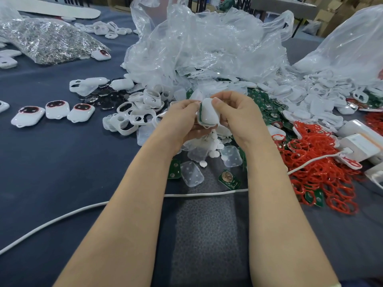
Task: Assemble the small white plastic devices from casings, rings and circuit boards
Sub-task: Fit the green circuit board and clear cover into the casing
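Note:
Both hands hold one small white casing [209,112] above the table's middle; a green circuit board edge shows along its left side. My left hand [182,119] grips it from the left and below. From the right, my right hand [236,114] holds it, thumb pressed on its top. Three assembled white devices [56,112] with dark red-rimmed faces lie in a row at the left. Loose white casings [132,119] are heaped left of my hands. Red rings [319,162] are piled at the right. Green circuit boards [229,180] lie under and around my forearms.
Crumpled clear plastic bags [207,44] rise behind the parts. A bag of small metal pieces [47,42] lies at the far left. A white cable [62,218] crosses the dark table near me. White boxes [360,141] sit at the right edge. Translucent covers [191,174] lie between my arms.

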Demonstrator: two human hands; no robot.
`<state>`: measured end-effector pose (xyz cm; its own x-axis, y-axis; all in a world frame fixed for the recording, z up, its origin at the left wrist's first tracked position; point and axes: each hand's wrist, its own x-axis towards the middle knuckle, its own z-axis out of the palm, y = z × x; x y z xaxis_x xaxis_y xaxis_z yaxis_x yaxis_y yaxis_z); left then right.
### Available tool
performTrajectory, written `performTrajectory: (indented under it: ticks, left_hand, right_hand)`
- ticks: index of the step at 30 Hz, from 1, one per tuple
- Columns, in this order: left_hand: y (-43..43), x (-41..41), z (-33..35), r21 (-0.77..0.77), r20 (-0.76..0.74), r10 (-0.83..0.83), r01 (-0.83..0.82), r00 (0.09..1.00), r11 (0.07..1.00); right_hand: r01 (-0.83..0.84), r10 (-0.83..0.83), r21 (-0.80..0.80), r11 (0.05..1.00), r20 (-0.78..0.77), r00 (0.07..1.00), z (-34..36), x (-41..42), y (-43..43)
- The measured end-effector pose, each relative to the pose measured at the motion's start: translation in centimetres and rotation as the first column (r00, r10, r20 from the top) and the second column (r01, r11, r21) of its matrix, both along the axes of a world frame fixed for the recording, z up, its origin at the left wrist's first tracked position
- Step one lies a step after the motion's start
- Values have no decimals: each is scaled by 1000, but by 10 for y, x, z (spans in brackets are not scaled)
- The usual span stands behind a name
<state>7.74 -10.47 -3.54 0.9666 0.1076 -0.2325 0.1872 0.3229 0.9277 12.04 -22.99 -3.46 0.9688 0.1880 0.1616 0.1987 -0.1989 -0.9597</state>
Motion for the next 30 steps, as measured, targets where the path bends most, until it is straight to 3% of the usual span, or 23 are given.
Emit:
performTrajectory:
  ticks: [7,14,17,30]
  left_hand:
    - [1,2,-3,27,31,-43,42,999,999]
    - [1,2,-3,38,-1,-21,21,1000,999]
    - [2,3,-7,129,28,-44,40,999,991]
    - [3,3,-10,154,139,-25,3,990,988]
  right_hand:
    - [-61,104,264,963,-155,982,0,0,-2]
    - [-11,11,11,1000,-67,998,-4,-1,2]
    - [18,-20,-37,999,-39,999,-4,0,3]
    - [-5,3,-32,999,-73,997,-6,0,2]
